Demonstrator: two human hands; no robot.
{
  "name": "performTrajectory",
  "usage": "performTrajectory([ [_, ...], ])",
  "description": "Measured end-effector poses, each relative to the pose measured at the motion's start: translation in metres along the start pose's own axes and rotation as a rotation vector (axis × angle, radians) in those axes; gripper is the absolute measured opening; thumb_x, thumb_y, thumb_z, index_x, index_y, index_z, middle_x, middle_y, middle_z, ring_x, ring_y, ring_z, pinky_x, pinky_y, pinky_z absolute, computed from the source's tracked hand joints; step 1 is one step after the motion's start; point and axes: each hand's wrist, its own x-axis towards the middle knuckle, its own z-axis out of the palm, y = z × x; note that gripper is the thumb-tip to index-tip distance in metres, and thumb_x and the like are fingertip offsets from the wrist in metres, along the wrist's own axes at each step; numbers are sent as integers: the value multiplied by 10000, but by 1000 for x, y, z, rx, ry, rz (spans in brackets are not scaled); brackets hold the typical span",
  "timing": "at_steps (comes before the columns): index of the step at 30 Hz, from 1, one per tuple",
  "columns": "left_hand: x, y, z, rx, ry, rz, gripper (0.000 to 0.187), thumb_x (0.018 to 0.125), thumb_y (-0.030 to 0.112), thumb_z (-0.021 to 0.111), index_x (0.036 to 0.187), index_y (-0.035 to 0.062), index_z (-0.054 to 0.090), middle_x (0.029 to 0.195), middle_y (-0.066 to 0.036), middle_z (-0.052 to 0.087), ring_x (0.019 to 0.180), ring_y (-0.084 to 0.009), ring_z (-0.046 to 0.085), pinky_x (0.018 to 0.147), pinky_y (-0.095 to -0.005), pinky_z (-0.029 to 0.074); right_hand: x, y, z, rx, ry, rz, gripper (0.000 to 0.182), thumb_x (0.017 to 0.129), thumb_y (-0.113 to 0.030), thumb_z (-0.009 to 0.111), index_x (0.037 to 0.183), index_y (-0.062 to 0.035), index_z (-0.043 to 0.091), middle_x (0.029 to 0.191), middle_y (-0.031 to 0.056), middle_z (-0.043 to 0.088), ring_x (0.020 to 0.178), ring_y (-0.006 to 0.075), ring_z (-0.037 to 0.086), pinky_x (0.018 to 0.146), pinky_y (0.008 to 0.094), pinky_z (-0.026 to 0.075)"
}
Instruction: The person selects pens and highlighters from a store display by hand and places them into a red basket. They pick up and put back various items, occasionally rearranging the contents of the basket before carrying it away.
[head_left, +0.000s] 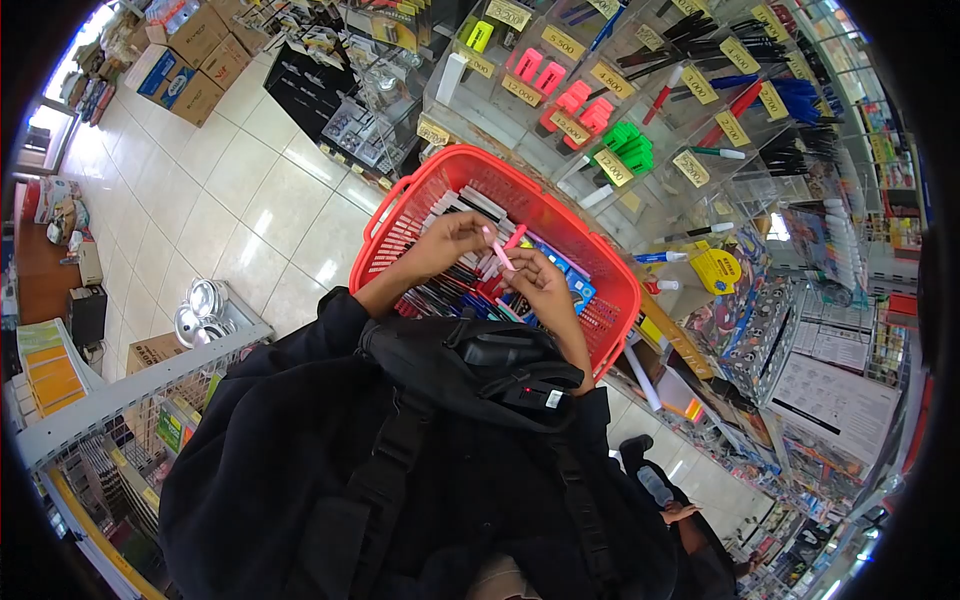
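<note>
Stock sorting, pen stage: left hand and right hand, grips both clamped on pink pen, over red basket; next move needs careful placement.

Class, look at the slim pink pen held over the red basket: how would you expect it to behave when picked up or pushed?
The pink pen looks thin and straight, so probably stiff and light. Its narrow, seemingly round shape suggests it would roll. Both the left hand and right hand pinch it over the red basket.
</note>
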Motion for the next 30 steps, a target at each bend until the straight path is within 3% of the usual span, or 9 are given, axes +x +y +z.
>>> performTrajectory([
  [3,5,2,-10,-24,147,117,186,952,187,605,1032,19,602,892,-29,636,815,-101,591,770,-259,473,0,-2,-7,-7,22,24,256,938,-57,589,1182,14,558,1022,102,667,870,144,652,771,262,523],
  [7,5,2,-16,-94,237,75,207,951,217,611,1029,25,598,871,-30,632,799,-108,603,776,-261,476,1,0,-13,-35,29,-15,286,947,-77,583,1216,16,554,1049,131,678,883,154,658,787,269,521],
  [16,8,-4,-18,-171,265,83,182,958,204,601,1013,31,593,876,-28,634,805,-112,621,794,-283,503,-2,-7,-10,-9,19,-16,295,954,-78,574,1231,20,550,1076,145,675,922,180,662,825,283,526],
  [19,8,-3,-16,-178,264,93,185,946,207,620,1009,35,594,840,-21,635,782,-93,610,762,-248,480,-1,-7,-9,-9,3,-2,301,952,-64,567,1239,24,543,1078,140,673,941,179,658,844,281,518],
  [24,3,0,-10,2,84,78,126,931,144,630,986,34,602,830,-5,628,769,-80,589,734,-245,473,2,3,-7,-39,-47,-17,317,937,-37,560,1246,28,527,1055,101,665,987,160,640,872,265,484],
  [27,6,-27,-7,-1,-126,85,85,907,84,653,940,23,604,804,9,612,752,-61,570,675,-226,464,4,9,0,-25,-19,-35,332,940,-51,570,1264,-10,509,1042,83,668,949,121,624,833,247,484],
  [30,3,-24,-2,85,-184,36,85,910,80,651,940,18,603,823,-4,626,766,-59,579,662,-227,470,5,12,8,-47,-41,-31,363,918,-13,605,1265,-18,502,961,61,662,902,106,624,783,231,491],
])
